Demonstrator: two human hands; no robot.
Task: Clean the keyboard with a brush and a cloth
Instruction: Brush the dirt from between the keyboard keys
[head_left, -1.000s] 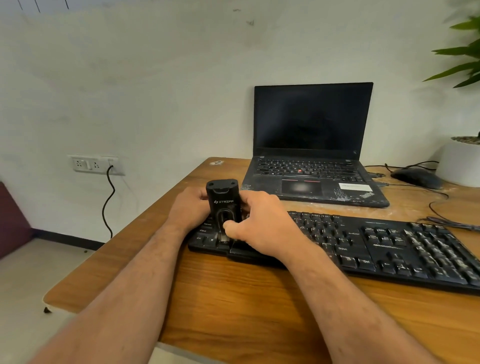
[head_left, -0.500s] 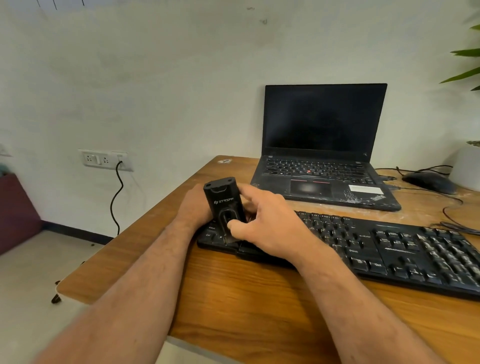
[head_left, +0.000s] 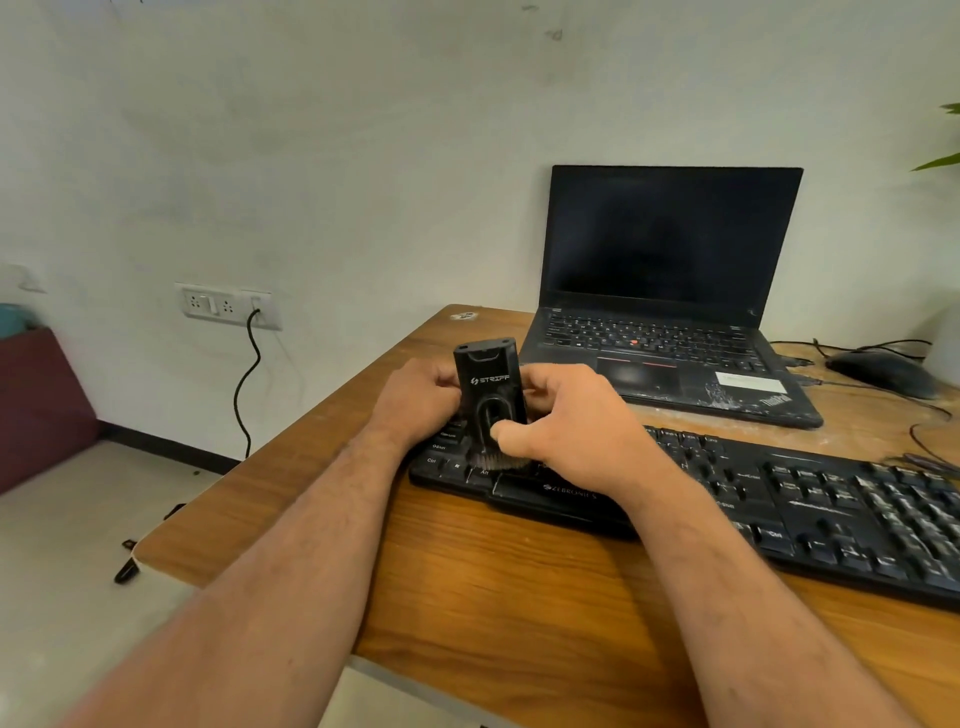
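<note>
Both hands, left (head_left: 415, 400) and right (head_left: 566, 426), grip one upright brush (head_left: 488, 395), bristles on one keyboard's (head_left: 779, 499) left end. One laptop (head_left: 670, 291) behind the keyboard.

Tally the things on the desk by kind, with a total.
Keyboard: 1
Brush: 1, gripped by left hand and right hand
Laptop: 1
Mouse: 1
Total: 4

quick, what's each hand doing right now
Left hand: grips the brush from its left side.
Right hand: grips the brush too, thumb on its front, bristles on the keyboard.
</note>
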